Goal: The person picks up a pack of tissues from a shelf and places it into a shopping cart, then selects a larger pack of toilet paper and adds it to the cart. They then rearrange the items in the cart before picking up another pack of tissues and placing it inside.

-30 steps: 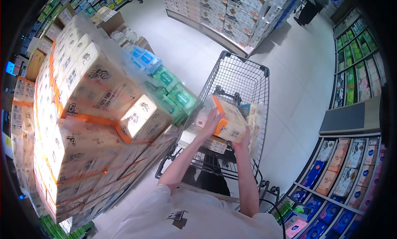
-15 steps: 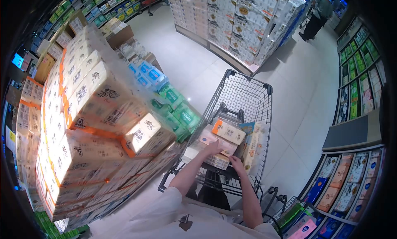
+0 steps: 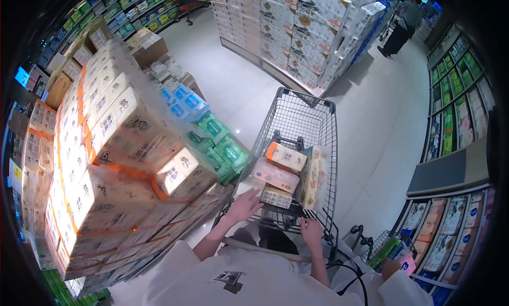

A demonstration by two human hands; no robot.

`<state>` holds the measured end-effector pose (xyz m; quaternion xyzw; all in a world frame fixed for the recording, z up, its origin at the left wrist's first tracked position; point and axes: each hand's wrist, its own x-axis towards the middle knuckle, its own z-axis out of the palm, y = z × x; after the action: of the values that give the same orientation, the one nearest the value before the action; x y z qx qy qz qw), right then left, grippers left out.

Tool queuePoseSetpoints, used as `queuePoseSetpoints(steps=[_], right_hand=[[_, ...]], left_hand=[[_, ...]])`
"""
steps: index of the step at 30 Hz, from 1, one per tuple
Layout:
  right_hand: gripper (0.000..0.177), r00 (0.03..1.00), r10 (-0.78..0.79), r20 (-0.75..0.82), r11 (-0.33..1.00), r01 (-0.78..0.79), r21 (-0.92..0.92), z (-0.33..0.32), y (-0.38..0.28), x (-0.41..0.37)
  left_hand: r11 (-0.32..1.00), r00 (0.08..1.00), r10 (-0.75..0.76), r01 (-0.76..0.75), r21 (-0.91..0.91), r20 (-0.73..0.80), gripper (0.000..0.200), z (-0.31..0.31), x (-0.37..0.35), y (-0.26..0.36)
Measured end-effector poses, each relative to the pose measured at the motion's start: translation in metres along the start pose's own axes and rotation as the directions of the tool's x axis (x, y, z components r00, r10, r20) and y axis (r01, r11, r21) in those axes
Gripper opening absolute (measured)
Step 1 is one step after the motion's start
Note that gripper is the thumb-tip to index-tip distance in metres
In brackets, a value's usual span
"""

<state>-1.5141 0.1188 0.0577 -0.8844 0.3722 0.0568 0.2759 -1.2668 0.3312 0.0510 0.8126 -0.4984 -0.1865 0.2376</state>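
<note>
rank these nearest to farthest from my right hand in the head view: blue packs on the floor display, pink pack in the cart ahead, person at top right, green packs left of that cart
From your right hand:
1. pink pack, ahead and left
2. green packs, left of the cart
3. blue packs, beyond the green
4. person, far right

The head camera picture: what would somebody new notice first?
Probably the huge stack of cream packs with orange stripes, filling much of the left side. Next, the shopping cart near the middle, holding several packs, with the left hand and right hand near its closer end. Green packs brighten the space between.
</note>
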Motion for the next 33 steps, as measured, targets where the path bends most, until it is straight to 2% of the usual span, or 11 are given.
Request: queuePoseSetpoints(steps=[3, 6, 9, 11, 12, 14, 21, 26, 29, 33], right_hand=[[0.041, 1.0, 0.0, -0.024, 0.999, -0.001, -0.041, -0.008, 0.009, 0.026], [0.039, 0.992, 0.022, -0.121, 0.999, -0.017, 0.041, -0.015, 0.018, 0.049], [0.037, 0.988, -0.04, -0.149, 0.999, 0.038, -0.017, -0.017, 0.033, 0.077], [0.039, 0.991, -0.024, -0.133, 0.999, 0.019, -0.04, -0.016, 0.041, 0.095], [0.039, 0.991, -0.034, -0.132, 0.999, 0.031, -0.027, -0.018, 0.045, 0.104], [0.039, 0.994, -0.032, -0.102, 0.999, 0.033, 0.001, -0.022, 0.053, 0.126], [0.035, 0.994, -0.045, -0.101, 0.996, 0.037, -0.079, -0.042, 0.06, 0.185], [0.034, 0.993, -0.085, -0.078, 0.985, 0.072, -0.156, -0.053, 0.068, 0.234], [0.032, 0.986, -0.124, -0.108, 0.985, 0.11, -0.13, -0.057, 0.07, 0.263], [0.032, 0.985, -0.155, -0.075, 0.982, 0.146, -0.118, -0.079, 0.061, 0.299]], left_hand=[[0.998, 0.997, -0.059, 0.06, 0.024, -0.055, 0.035, 0.004, 0.023, 0.011], [0.997, 0.991, -0.079, 0.081, 0.015, -0.109, 0.032, 0.005, 0.037, 0.02], [0.994, 0.985, -0.106, 0.109, 0.018, -0.136, 0.028, 0.002, 0.058, 0.03], [0.988, 0.987, -0.124, 0.132, 0.078, -0.105, 0.027, 0.005, 0.073, 0.028], [0.99, 0.985, -0.085, 0.1, 0.098, -0.152, 0.026, 0.006, 0.078, 0.028], [0.986, 0.981, -0.108, 0.126, 0.106, -0.158, 0.025, 0.011, 0.091, 0.027], [0.977, 0.972, -0.121, 0.152, 0.15, -0.199, 0.025, 0.016, 0.132, 0.03], [0.968, 0.957, -0.182, 0.215, 0.13, -0.226, 0.029, 0.017, 0.165, 0.03], [0.962, 0.945, -0.212, 0.247, 0.118, -0.247, 0.032, 0.014, 0.184, 0.024], [0.949, 0.926, -0.268, 0.302, 0.095, -0.266, 0.035, 0.012, 0.214, 0.018]])
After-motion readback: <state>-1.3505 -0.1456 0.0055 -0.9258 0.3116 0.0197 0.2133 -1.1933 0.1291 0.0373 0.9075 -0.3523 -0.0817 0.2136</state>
